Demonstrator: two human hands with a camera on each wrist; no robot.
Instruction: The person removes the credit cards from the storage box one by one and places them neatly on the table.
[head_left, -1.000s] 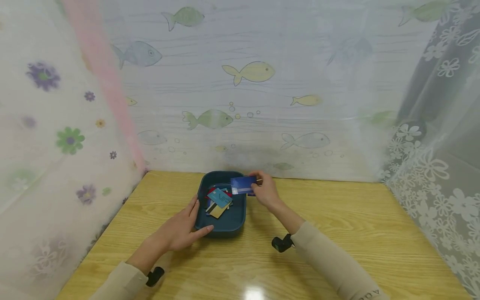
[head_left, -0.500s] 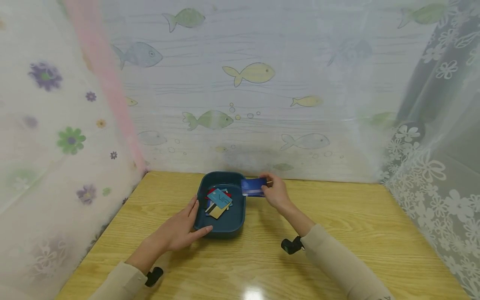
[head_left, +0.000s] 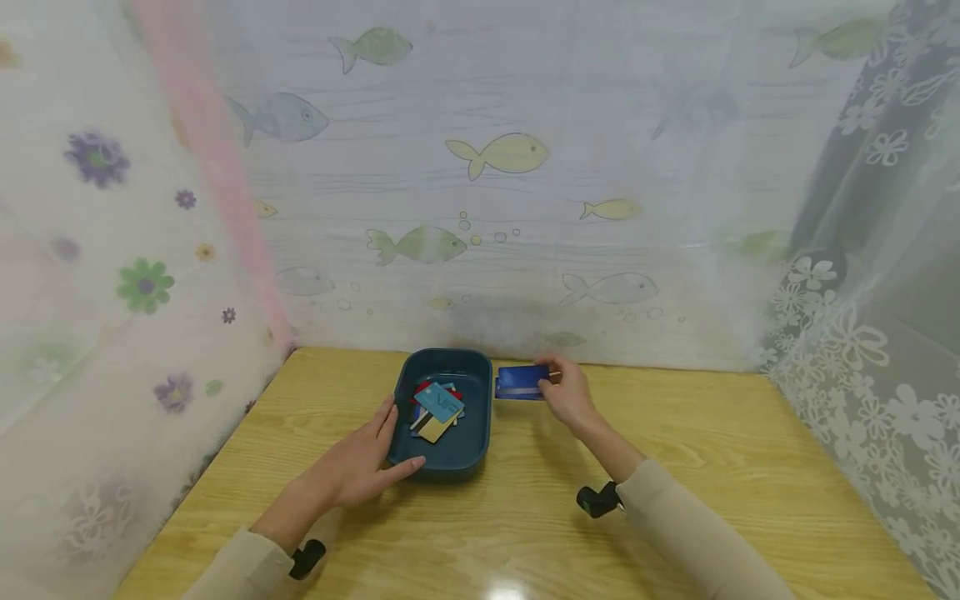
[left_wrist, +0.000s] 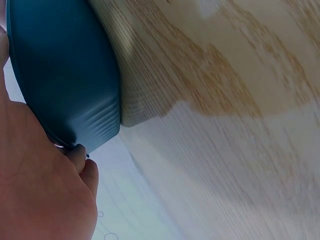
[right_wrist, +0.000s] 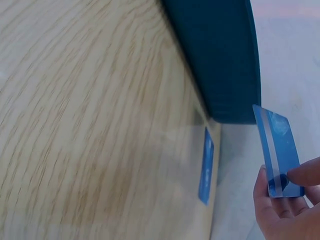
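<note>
Against left wall of dark teal plastic tray, left hand rests, fingers nearly straight; right of tray, right hand pinches blue pale-striped rectangular card above wood-grain table.

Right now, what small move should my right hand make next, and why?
Perhaps lower the held card: your right hand pinches it in the air beside the box, and another blue card lies on the table nearby.

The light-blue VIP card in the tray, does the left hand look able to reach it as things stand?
Probably yes: the VIP card lies uncovered on top of the other cards, the left hand touches the tray, and its open top leaves the way free.
</note>
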